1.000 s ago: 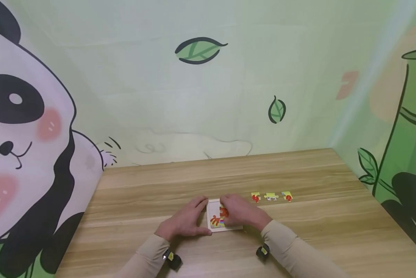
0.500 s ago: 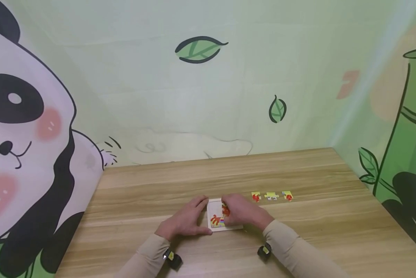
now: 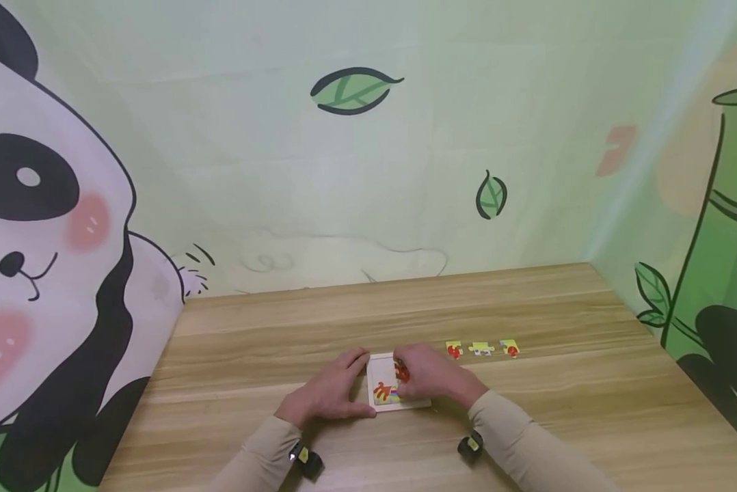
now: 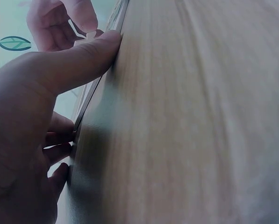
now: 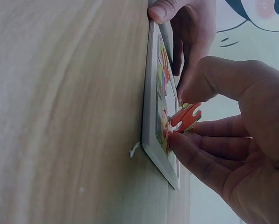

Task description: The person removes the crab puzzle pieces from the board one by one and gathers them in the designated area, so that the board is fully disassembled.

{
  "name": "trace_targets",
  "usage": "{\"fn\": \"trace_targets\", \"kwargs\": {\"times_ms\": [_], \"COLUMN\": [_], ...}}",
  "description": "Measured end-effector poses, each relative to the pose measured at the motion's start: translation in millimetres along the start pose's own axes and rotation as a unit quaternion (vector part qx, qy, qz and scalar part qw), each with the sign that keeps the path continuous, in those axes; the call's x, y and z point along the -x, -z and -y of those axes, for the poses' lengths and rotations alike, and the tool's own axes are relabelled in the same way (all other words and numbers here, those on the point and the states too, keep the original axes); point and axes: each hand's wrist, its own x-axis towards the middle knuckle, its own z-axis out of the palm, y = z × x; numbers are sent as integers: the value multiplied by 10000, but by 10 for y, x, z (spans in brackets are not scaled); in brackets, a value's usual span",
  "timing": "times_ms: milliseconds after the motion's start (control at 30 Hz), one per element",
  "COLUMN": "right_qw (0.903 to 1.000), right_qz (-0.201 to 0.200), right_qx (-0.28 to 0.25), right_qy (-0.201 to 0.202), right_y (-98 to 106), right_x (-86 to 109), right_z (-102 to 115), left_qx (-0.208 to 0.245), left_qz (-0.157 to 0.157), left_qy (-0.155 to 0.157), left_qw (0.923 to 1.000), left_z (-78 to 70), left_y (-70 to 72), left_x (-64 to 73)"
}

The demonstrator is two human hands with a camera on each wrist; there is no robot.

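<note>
A small white-rimmed puzzle tray [image 3: 370, 386] lies on the table, with puzzle pieces [image 3: 383, 393] in its lower part showing red shapes and a rainbow stripe. My left hand [image 3: 327, 388] holds the tray's left side, thumb at the near corner and index finger at the far one. Over the tray's right part, my right hand [image 3: 433, 374] pinches a red-orange puzzle piece [image 5: 189, 115] between thumb and fingers. That piece stands tilted against the tray in the right wrist view, its lower edge close over the pieces there. The right hand hides much of the tray's right side in the head view.
Three loose puzzle pieces lie in a row beyond the right hand: a red and yellow one [image 3: 453, 349], a mostly yellow one [image 3: 481, 348] and another red and yellow one [image 3: 510, 348]. A printed wall cloth [image 3: 344, 171] rises behind the wooden table [image 3: 270, 321].
My right hand has shifted slightly right with the pinched puzzle piece, showing more of the tray's white bottom. The left hand and the tray stay in place.
</note>
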Motion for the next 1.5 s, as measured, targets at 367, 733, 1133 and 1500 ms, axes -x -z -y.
{"fn": "trace_targets", "kwargs": {"times_ms": [367,733,1133,1500], "right_qw": [9996,9976,9962,9962], "right_qz": [85,-129,-207,-184], "right_qx": [-252,-497,-676,-824], "right_qy": [-39,471,512,223], "right_y": [-12,23,95,152], "right_x": [-20,-19,27,98], "right_z": [-47,-96,-108,-200], "left_qx": [18,17,3,-4], "left_qz": [39,36,165,184], "left_qy": [36,61,213,211], "left_qw": [10000,10000,9996,9996], "left_z": [-4,-7,-2,-23], "left_y": [-12,7,-3,16], "left_x": [8,-5,0,4]}}
